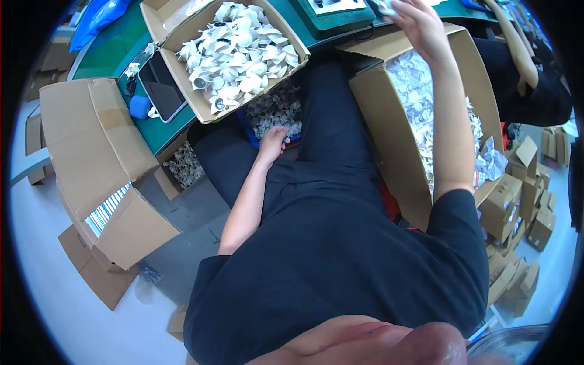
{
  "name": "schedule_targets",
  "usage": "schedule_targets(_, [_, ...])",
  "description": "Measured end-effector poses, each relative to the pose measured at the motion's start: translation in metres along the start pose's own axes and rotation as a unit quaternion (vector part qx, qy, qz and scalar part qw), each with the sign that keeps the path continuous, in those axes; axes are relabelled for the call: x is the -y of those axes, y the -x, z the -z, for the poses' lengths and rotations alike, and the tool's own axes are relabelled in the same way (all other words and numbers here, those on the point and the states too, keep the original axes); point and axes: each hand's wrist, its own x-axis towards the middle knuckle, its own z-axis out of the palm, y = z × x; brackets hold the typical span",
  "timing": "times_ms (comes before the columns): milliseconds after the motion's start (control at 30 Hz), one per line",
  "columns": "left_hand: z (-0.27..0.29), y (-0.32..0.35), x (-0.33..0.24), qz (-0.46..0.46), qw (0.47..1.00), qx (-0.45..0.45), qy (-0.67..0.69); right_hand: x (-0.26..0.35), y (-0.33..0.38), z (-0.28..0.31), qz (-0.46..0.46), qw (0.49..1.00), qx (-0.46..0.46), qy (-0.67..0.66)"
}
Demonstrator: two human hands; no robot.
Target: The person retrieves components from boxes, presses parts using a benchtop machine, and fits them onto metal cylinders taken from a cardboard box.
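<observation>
My left hand (275, 141) is closed, fingers curled together, over the near edge of a blue bin (249, 135) between my legs. What it holds, if anything, is too small to make out. The bin is filled with small grey and white parts (277, 112). My right hand (422, 27) reaches out to the top edge of the view, its fingers closed on a white plastic part (384, 7) beside a green machine (333, 19). Ahead, an open cardboard box (252, 102) on the table edge is heaped with white finned plastic parts (243, 52).
To the right, a deep cardboard box (389, 131) holds bagged white parts, beneath my right forearm. A tablet (162, 85) and a blue rounded object (140, 107) lie on the green table (112, 55). An open carton (97, 134) stands left; another person's arm (517, 52) shows far right.
</observation>
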Motion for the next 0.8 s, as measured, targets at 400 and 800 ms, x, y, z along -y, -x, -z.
schedule_targets(400, [0.009, 0.005, 0.0, -0.002, 1.0, -0.011, 0.025, -0.007, -0.082, -0.039, -0.204, 0.975, 0.073, -0.044])
schedule_targets(800, [0.004, -0.002, -0.006, 0.015, 1.0, -0.005, 0.003, 0.008, -0.071, -0.045, -0.246, 0.966, 0.068, 0.036])
